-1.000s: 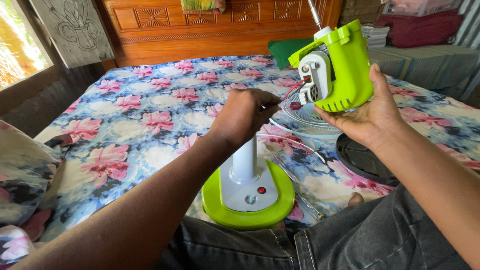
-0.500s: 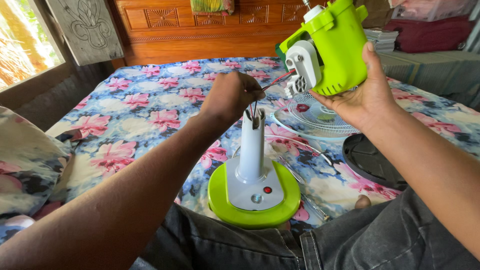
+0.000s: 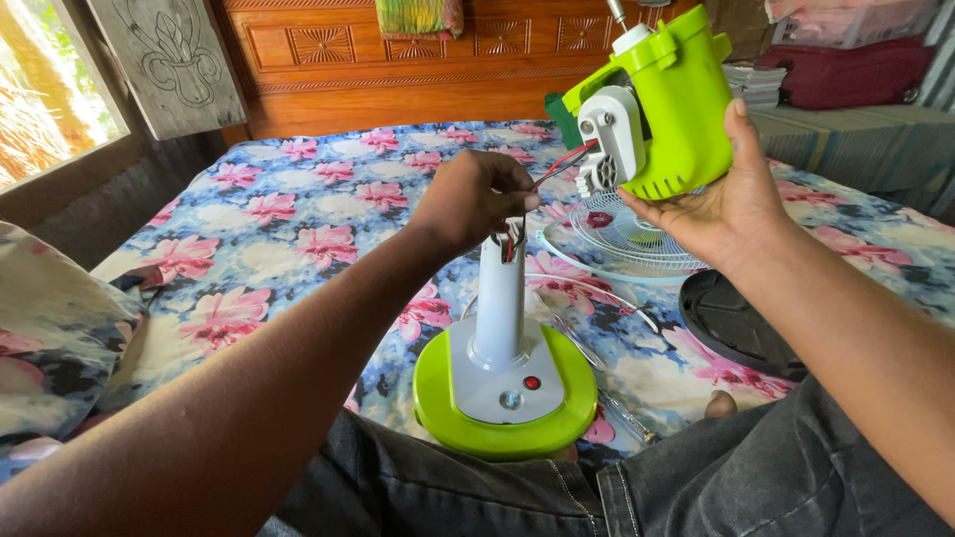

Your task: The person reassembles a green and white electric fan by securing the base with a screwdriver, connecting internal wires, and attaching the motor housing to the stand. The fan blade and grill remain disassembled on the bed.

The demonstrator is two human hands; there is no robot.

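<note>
My right hand (image 3: 718, 204) holds up a lime-green fan motor housing (image 3: 667, 99) with a white hinge block on its left side. Red and dark wires (image 3: 559, 164) run from that block to my left hand (image 3: 473, 199), which pinches them just above the white stand column (image 3: 500, 293). The column rises upright from a round lime-green base (image 3: 502, 403) with a red button and a clear button, resting on my lap. More wire ends poke out of the column's top.
A white wire fan grille (image 3: 627, 234) and a dark round part (image 3: 731, 323) lie on the floral bedsheet (image 3: 298, 219) behind the base. A screwdriver (image 3: 612, 398) lies beside the base. A wooden headboard (image 3: 398, 60), a pillow at left and stacked bags at right surround the bed.
The motor housing has risen and tilted further from the column. My left hand has lifted off the column top and now pulls the wires up between the two parts.
</note>
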